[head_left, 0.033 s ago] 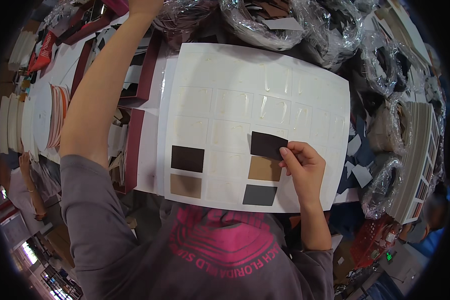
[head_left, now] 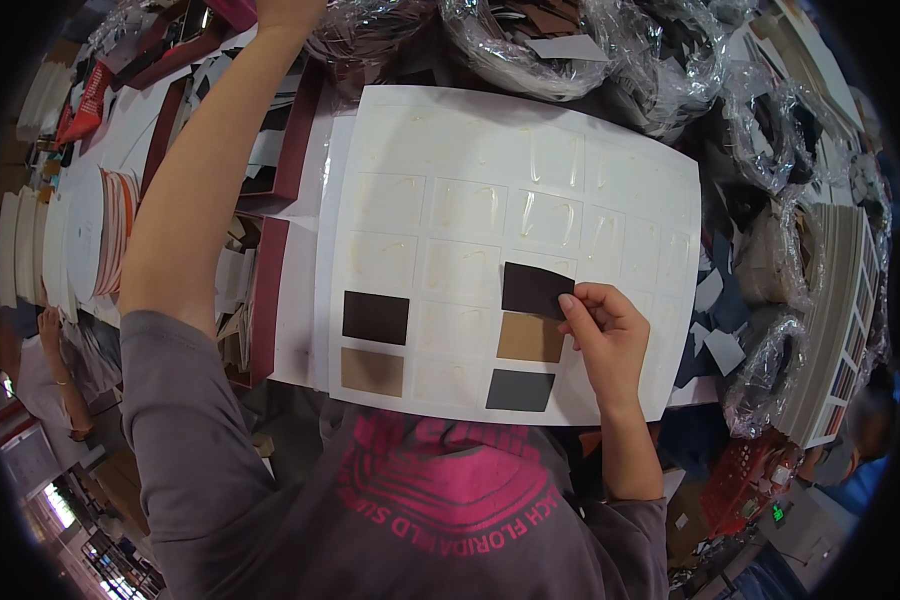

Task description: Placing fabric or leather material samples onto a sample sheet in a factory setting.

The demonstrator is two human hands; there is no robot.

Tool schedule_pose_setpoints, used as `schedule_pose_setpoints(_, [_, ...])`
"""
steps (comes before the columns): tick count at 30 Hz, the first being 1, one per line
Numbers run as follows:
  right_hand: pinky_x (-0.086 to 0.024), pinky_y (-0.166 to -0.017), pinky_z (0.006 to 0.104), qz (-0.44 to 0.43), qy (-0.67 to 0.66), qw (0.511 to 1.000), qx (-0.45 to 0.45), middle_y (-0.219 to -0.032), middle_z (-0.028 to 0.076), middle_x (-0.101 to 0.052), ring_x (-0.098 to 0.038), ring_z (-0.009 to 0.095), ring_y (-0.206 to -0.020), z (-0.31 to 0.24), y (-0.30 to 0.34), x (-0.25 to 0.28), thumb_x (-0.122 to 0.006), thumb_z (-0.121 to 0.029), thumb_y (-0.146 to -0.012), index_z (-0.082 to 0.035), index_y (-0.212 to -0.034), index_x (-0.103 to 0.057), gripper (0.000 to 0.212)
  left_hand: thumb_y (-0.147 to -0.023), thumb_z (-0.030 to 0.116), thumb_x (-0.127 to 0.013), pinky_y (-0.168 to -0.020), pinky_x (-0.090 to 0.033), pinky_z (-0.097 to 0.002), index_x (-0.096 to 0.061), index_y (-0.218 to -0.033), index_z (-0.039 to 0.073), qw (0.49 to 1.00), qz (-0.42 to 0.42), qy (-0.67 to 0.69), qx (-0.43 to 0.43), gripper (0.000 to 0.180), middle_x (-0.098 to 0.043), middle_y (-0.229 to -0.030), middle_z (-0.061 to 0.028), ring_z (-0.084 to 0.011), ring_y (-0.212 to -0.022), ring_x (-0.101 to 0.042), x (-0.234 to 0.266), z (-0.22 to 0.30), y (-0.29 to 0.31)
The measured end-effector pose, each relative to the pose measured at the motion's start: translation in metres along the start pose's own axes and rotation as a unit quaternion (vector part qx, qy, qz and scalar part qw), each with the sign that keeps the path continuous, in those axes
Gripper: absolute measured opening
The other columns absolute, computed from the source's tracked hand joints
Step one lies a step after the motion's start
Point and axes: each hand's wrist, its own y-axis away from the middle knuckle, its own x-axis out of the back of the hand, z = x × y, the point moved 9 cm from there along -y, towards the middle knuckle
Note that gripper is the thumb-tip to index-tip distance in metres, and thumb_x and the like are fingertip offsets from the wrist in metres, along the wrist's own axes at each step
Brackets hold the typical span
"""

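Note:
My right hand [head_left: 612, 328] pinches a dark brown swatch [head_left: 535, 288] between thumb and fingers, over a white card sheet [head_left: 460, 140] printed with a grid of boxes. Many boxes carry glossy, glue-like streaks. Directly below the held piece is a tan swatch [head_left: 529, 338], and under that a grey swatch [head_left: 519, 390]. In the sheet's left column sit another dark brown swatch [head_left: 375, 318] and a beige swatch [head_left: 372, 372]. My left arm reaches far forward; only part of my left hand [head_left: 288, 12] shows at the upper edge, its fingers out of sight.
Dark red boxes [head_left: 270, 300] of swatches stand left of the sheet. Clear plastic bags [head_left: 560, 70] filled with pieces crowd its far and right sides. A ribbon-like roll [head_left: 100, 230] lies farther left, a stack of sample boards [head_left: 825, 330] at right. Another person's arm [head_left: 62, 370] shows far left.

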Motion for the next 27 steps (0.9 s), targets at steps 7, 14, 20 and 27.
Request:
schedule_pose_setpoints(7, [-0.04, -0.046, 0.0177, 0.025, 0.043, 0.996, 0.07, -0.074, 0.003, -0.062, -0.059, 0.007, -0.06, -0.005, -0.001, -0.004, -0.064, -0.006, -0.085, 0.002, -0.092, -0.059, 0.011, -0.09, 0.008, -0.055, -0.057, -0.048, -0.0214, -0.057, -0.093, -0.002, 0.983, 0.038, 0.178, 0.023, 0.01, -0.06, -0.074, -0.0028, -0.0097, -0.064, -0.061, 0.003, -0.013, 0.003])
schedule_pose_setpoints(14, [-0.041, -0.046, 0.0182, 0.03, 0.002, 0.999, 0.01, -0.073, 0.004, -0.061, -0.058, 0.007, -0.058, -0.003, -0.007, -0.001, -0.063, -0.006, -0.086, 0.003, -0.091, -0.06, 0.01, -0.09, 0.018, -0.059, -0.059, -0.043, -0.0192, -0.059, -0.092, 0.002, 0.953, -0.028, 0.287, 0.095, 0.016, -0.061, -0.076, 0.0008, -0.0056, -0.064, -0.056, 0.007, -0.002, 0.036])
schedule_pose_setpoints(20, [-0.039, -0.045, 0.0174, 0.017, -0.004, 1.0, 0.012, -0.073, 0.003, -0.061, -0.056, 0.006, -0.056, 0.002, -0.009, 0.0, -0.063, -0.006, -0.086, 0.002, -0.092, -0.06, 0.011, -0.08, -0.003, -0.064, -0.092, -0.045, -0.0264, -0.055, -0.117, -0.003, 0.845, -0.218, 0.46, 0.161, 0.038, -0.058, -0.117, -0.0094, -0.015, -0.103, -0.057, -0.019, 0.043, 0.116])
schedule_pose_setpoints(27, [-0.04, -0.046, 0.0189, 0.003, -0.028, 1.0, -0.011, -0.072, 0.003, -0.06, -0.054, 0.006, -0.055, 0.002, -0.01, 0.001, -0.062, -0.007, -0.086, 0.003, -0.09, -0.061, 0.011, -0.088, 0.009, -0.055, -0.074, -0.045, -0.0262, -0.058, -0.098, -0.001, 0.749, -0.567, 0.335, 0.065, 0.014, -0.061, -0.089, -0.0046, -0.0124, -0.083, -0.056, -0.025, 0.087, 0.222])
